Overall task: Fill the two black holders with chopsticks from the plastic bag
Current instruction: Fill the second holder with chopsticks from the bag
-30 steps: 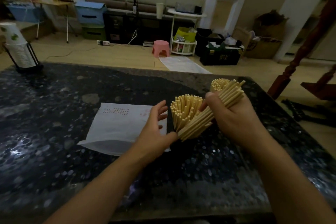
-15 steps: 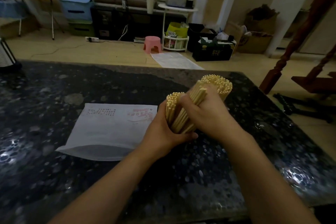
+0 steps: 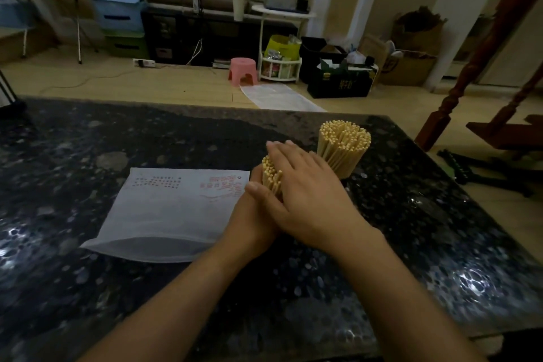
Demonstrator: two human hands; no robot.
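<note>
My right hand (image 3: 305, 200) lies flat on the nearer chopsticks (image 3: 271, 176); my left hand (image 3: 252, 214) wraps round them. They stand on the dark speckled table (image 3: 147, 288), beside the bag (image 3: 167, 209). A pink stool (image 3: 242, 69) sits beyond on the wooden floor (image 3: 117, 82).

The right hand (image 3: 305, 194) is lying flat, fingers straight (crossing over the left hand (image 3: 249, 217)), both forearms reaching forward.

Pale wooden chopsticks (image 3: 343, 144), glossy stone table (image 3: 147, 138)
</note>
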